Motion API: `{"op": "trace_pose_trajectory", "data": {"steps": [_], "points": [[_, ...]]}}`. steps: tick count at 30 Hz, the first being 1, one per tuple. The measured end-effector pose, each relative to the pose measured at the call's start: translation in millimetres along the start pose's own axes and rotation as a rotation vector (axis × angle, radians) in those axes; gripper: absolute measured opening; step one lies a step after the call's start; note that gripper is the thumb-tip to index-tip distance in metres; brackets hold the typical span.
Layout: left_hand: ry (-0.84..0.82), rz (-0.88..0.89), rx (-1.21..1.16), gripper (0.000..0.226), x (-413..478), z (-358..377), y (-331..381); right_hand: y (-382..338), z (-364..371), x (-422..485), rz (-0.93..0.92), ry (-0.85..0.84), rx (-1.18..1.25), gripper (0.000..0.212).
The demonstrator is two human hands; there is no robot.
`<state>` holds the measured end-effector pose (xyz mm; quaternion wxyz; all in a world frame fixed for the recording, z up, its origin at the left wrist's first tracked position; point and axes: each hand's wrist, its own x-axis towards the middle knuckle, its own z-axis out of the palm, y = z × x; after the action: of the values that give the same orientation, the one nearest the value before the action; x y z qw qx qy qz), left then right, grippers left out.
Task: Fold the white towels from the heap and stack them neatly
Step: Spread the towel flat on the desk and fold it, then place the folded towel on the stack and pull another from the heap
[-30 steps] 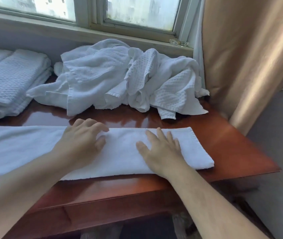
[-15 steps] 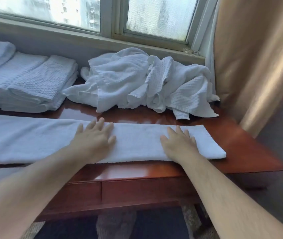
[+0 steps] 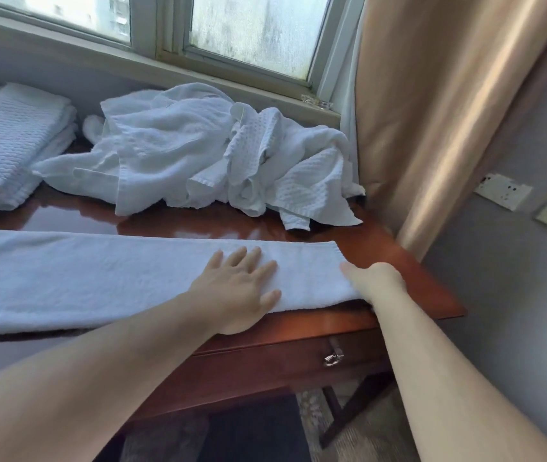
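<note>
Two hands are on the long towel on the desk. The left hand lies flat and wide. The right hand pinches the towel's end. That end could slip off the edge. No boxes here. The heap waits behind, beside the stack.

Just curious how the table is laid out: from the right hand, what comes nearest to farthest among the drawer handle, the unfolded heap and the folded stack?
1. Drawer handle, just below.
2. Unfolded heap, behind, by the window.
3. Folded stack, far left.
</note>
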<state>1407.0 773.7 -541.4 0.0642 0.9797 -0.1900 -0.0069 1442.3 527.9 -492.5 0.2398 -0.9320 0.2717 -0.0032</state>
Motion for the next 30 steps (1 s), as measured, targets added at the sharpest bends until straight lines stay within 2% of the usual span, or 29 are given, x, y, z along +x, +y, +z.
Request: {"op": "trace_pose_trajectory", "data": {"steps": [3, 6, 9, 10, 12, 14, 16, 17, 19, 22, 24, 26, 28, 29, 30], "points": [[0.013, 0.013, -0.038, 0.069, -2.9, -0.6, -4.0, -8.9, -10.5, 6.9, 0.045, -0.194, 0.021, 0.059], [0.037, 0.019, -0.082, 0.065, -7.6, -1.3, -6.9, -10.7, -12.0, 4.7, 0.061, -0.268, 0.053, 0.042], [0.081, 0.030, -0.222, 0.056, -11.0, -8.6, -10.4, -22.6, -9.5, -6.2, -0.101, -0.242, 0.360, 0.019], [0.107, 0.019, -0.360, 0.050, -11.8, -14.5, -12.6, -30.3, -10.6, -14.8, -0.189, -0.235, 0.488, 0.012], [0.175, -0.078, -0.808, 0.035, -11.3, -29.9, -18.7, -49.8, -13.7, -38.8, -0.374, -0.217, 0.618, 0.006], [0.229, -0.332, -1.291, 0.046, -12.0, -51.1, -33.6, -72.6, -11.3, -71.4, -0.534, -0.201, 0.607, 0.009], [0.121, -0.528, -1.619, 0.065, -18.9, -72.0, -60.9, -94.6, 1.1, -107.6, -0.692, -0.147, 0.488, 0.012], [0.045, -0.554, -1.693, 0.074, -25.5, -80.7, -77.3, -103.9, 11.3, -125.6, -0.772, -0.113, 0.407, 0.013], [-0.047, -0.546, -1.688, 0.070, -42.5, -91.4, -107.8, -118.8, 35.3, -158.7, -0.896, -0.080, 0.319, 0.018], [-0.122, -0.548, -1.320, 0.035, -66.4, -94.1, -135.5, -130.4, 67.5, -190.3, -1.000, -0.111, 0.304, 0.022], [-0.082, -0.584, -1.146, 0.022, -78.0, -91.4, -149.6, -136.1, 79.8, -199.5, -1.041, -0.159, 0.306, 0.018], [-0.034, -0.572, -1.113, 0.011, -89.2, -93.3, -167.2, -144.5, 85.4, -203.6, -1.064, -0.312, 0.315, 0.014], [0.015, -0.570, -1.104, 0.011, -100.9, -99.9, -187.1, -156.5, 86.3, -206.4, -1.106, -0.565, 0.288, 0.024], [0.051, -0.581, -1.099, 0.011, -105.7, -103.1, -198.7, -163.0, 85.8, -204.7, -1.119, -0.641, 0.294, 0.032], [0.086, -0.594, -1.084, 0.009, -110.5, -106.0, -210.5, -169.7, 86.5, -200.2, -1.113, -0.643, 0.331, 0.036]]}}
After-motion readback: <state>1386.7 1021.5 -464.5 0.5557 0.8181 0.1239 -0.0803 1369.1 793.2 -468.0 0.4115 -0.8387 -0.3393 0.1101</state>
